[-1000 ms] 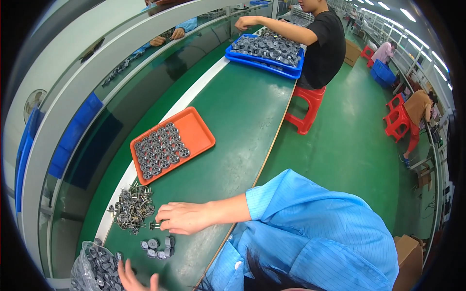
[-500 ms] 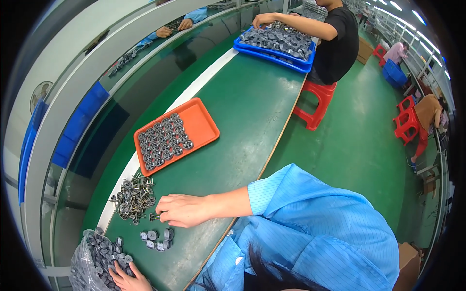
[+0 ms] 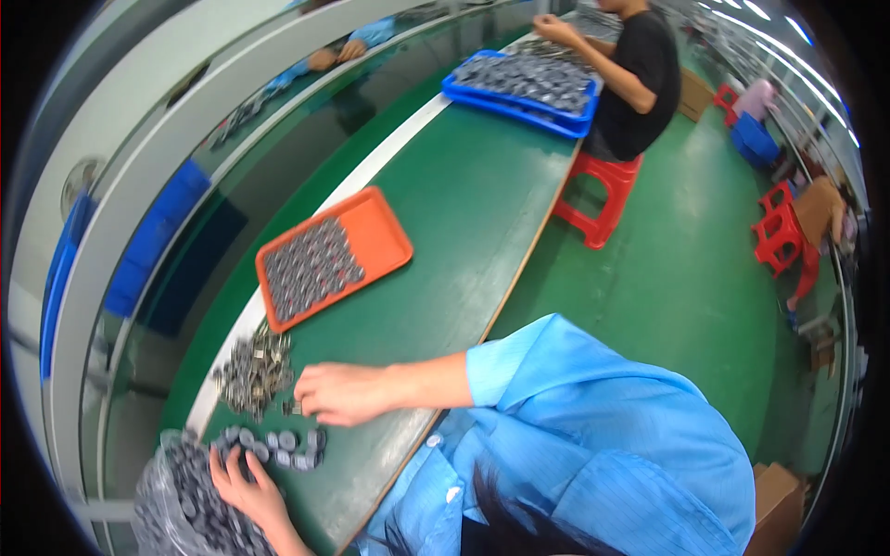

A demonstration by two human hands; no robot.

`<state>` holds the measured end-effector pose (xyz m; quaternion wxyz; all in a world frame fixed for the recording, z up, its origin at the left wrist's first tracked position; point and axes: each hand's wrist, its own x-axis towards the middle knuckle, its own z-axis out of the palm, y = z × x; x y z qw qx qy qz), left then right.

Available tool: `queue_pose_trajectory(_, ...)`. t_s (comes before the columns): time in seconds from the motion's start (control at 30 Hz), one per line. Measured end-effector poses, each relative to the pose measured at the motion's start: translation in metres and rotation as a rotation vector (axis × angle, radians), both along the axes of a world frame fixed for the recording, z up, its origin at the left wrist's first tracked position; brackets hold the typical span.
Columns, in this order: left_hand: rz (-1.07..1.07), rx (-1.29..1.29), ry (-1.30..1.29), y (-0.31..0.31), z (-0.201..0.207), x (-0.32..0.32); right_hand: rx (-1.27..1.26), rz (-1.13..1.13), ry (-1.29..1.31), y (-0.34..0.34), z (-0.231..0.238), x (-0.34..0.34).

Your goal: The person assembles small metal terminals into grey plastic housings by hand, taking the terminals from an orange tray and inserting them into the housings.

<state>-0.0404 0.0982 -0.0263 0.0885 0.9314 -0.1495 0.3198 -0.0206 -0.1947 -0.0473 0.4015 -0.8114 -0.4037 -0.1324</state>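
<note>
Now the left hand (image 3: 252, 493), grip apart, has shifted toward loose grey caps (image 3: 286, 440); right hand (image 3: 339, 393), grip unclear.

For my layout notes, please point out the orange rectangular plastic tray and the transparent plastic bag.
Orange rectangular plastic tray (image 3: 376, 228): head view, bare area of its floor.
Transparent plastic bag (image 3: 153, 486): head view, its left wall.

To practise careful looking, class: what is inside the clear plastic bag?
Many small grey, rounded parts show in the clear plastic bag. The left hand blocks the view at the bag's right side; whatever lies deeper is covered and cannot be seen.
</note>
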Motion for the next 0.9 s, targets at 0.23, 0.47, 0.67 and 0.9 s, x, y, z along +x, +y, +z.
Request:
queue_pose_trajectory(0.23, -0.428, 0.062, 0.256, -0.042, 0.048, -0.037, 0.0, -0.117, 0.063, -0.016, 0.014, -0.004)
queue_pose_trajectory(0.47, -0.434, 0.005, 0.284, -0.054, 0.033, -0.024, -0.036, -0.18, 0.074, -0.008, 0.033, 0.007)
queue_pose_trajectory(0.67, -0.556, -0.203, 0.52, -0.085, 0.063, -0.007, -0.168, -0.129, 0.023, 0.012, 0.043, 0.022)
queue_pose_trajectory(0.9, -0.508, -0.052, 0.373, -0.096, 0.025, -0.02, -0.093, -0.437, 0.426, -0.037, 0.043, 0.021)
